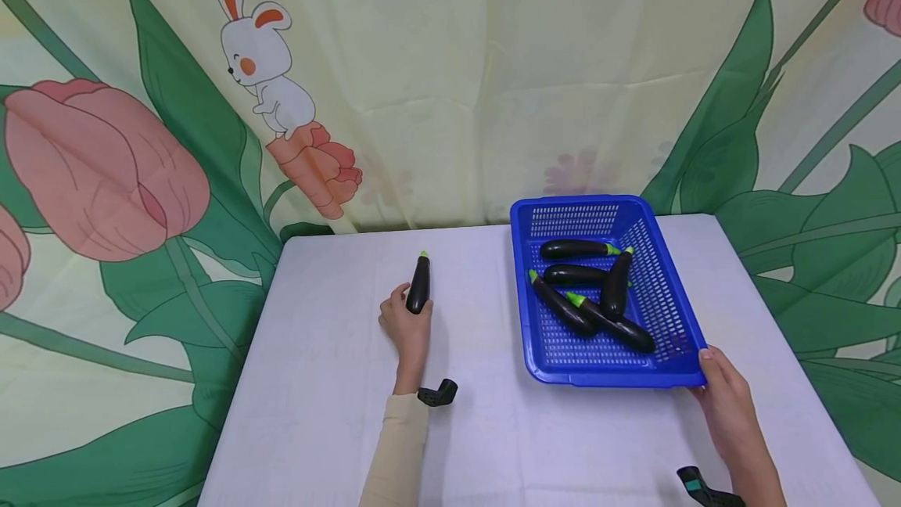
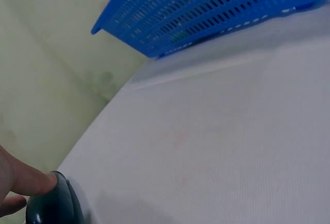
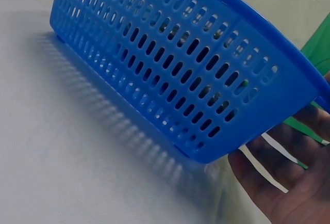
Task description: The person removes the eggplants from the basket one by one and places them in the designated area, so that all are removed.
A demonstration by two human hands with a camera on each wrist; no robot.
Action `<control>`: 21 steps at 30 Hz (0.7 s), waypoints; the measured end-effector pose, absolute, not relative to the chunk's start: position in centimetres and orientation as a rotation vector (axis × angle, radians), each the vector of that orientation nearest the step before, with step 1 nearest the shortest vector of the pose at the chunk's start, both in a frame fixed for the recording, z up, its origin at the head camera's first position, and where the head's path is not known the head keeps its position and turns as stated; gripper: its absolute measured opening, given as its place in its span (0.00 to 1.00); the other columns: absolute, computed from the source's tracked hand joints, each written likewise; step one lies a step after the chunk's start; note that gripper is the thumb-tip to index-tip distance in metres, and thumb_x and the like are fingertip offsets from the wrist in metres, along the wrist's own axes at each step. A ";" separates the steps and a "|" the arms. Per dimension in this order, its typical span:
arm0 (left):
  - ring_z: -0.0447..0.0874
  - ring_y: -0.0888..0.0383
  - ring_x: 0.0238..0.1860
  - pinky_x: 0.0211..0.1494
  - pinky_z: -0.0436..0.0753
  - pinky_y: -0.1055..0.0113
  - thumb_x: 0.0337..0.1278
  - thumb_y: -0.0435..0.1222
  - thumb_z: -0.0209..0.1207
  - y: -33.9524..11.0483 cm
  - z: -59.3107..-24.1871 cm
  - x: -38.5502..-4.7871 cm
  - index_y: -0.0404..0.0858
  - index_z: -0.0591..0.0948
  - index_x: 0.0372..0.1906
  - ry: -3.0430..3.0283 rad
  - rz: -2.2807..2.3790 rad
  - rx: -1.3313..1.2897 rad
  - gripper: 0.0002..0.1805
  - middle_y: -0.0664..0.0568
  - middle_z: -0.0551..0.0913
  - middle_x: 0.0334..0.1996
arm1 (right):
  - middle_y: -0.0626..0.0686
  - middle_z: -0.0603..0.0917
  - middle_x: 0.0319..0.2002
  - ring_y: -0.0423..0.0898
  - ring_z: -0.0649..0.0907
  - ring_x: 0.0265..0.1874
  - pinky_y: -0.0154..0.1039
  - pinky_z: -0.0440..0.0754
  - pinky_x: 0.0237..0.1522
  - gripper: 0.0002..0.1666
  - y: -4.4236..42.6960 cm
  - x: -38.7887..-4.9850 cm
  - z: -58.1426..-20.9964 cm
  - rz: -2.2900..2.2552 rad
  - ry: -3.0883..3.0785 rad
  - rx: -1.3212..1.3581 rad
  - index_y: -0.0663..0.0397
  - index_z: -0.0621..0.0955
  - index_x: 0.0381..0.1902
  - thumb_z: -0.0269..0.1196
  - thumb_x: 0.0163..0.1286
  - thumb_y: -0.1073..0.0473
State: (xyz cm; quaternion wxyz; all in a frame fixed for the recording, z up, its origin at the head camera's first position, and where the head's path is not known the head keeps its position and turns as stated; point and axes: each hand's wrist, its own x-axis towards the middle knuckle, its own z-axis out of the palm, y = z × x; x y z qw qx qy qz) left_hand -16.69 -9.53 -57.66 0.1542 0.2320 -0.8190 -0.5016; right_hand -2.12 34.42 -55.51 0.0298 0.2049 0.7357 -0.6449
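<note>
My left hand [image 1: 408,329] holds a dark purple eggplant [image 1: 419,285] by its lower end, thumb on one side and fingers on the other. The green tip of that eggplant points toward the back edge. In the left wrist view only part of this eggplant [image 2: 54,203] shows beside the fingers. My right hand [image 1: 732,405] grips the near right corner of a blue plastic basket [image 1: 598,379], with the thumb over the rim. The right wrist view shows fingers [image 3: 258,180] under the basket's rim. Several eggplants [image 1: 615,288] lie inside the basket, some across others.
A white-covered table [image 1: 472,444] bears everything. Behind it hangs a printed curtain [image 1: 436,84] with a rabbit, tulips and leaves, close to the table's back edge. Black camera mounts [image 1: 438,393] sit at both wrists.
</note>
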 end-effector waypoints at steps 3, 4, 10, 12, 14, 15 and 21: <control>0.65 0.37 0.60 0.62 0.64 0.40 0.53 0.30 0.73 -9.6 -57.5 -16.6 0.37 0.78 0.66 -2.404 -1.366 0.606 0.32 0.33 0.73 0.60 | 0.49 0.63 0.76 0.23 0.69 0.60 0.35 0.60 0.74 0.40 34.4 -2.1 -55.6 -1.983 2.264 0.638 0.52 0.58 0.82 0.42 0.84 0.36; 0.64 0.37 0.61 0.63 0.64 0.39 0.54 0.31 0.73 -9.6 -57.5 -16.6 0.37 0.78 0.66 -2.427 -1.335 0.588 0.32 0.33 0.72 0.60 | 0.49 0.63 0.76 0.23 0.69 0.60 0.36 0.59 0.75 0.40 34.4 -2.2 -55.6 -1.982 2.264 0.640 0.51 0.58 0.82 0.42 0.84 0.36; 0.61 0.37 0.68 0.64 0.63 0.38 0.56 0.33 0.73 -9.7 -57.6 -16.6 0.39 0.78 0.66 -2.519 -1.150 0.474 0.31 0.34 0.72 0.62 | 0.50 0.63 0.76 0.23 0.69 0.60 0.34 0.60 0.74 0.39 34.4 -2.1 -55.7 -1.987 2.273 0.637 0.50 0.59 0.82 0.42 0.84 0.36; 0.61 0.37 0.69 0.64 0.62 0.38 0.56 0.34 0.73 -9.7 -57.5 -16.5 0.40 0.79 0.65 -2.529 -1.114 0.435 0.30 0.35 0.72 0.62 | 0.50 0.63 0.78 0.22 0.69 0.60 0.34 0.60 0.74 0.39 34.3 -2.1 -55.6 -1.984 2.279 0.635 0.49 0.59 0.82 0.42 0.84 0.35; 0.60 0.37 0.71 0.66 0.62 0.38 0.56 0.34 0.73 -9.6 -57.3 -16.5 0.40 0.79 0.65 -2.546 -1.085 0.400 0.30 0.35 0.72 0.62 | 0.51 0.61 0.79 0.22 0.69 0.60 0.35 0.60 0.73 0.39 34.3 -2.1 -55.6 -1.983 2.283 0.633 0.48 0.59 0.82 0.42 0.84 0.36; 0.59 0.37 0.71 0.66 0.61 0.38 0.56 0.34 0.72 -9.5 -57.2 -16.5 0.40 0.79 0.65 -2.555 -1.078 0.382 0.30 0.36 0.72 0.62 | 0.52 0.61 0.79 0.22 0.69 0.60 0.35 0.59 0.73 0.38 34.3 -2.1 -55.6 -1.990 2.278 0.632 0.48 0.59 0.83 0.42 0.84 0.36; 0.58 0.37 0.72 0.69 0.59 0.36 0.56 0.35 0.73 -8.9 -55.8 -16.6 0.40 0.80 0.64 -2.603 -1.033 0.243 0.29 0.37 0.73 0.62 | 0.50 0.63 0.77 0.22 0.70 0.59 0.37 0.58 0.75 0.38 34.4 -2.1 -55.6 -2.005 2.254 0.635 0.48 0.58 0.83 0.43 0.85 0.37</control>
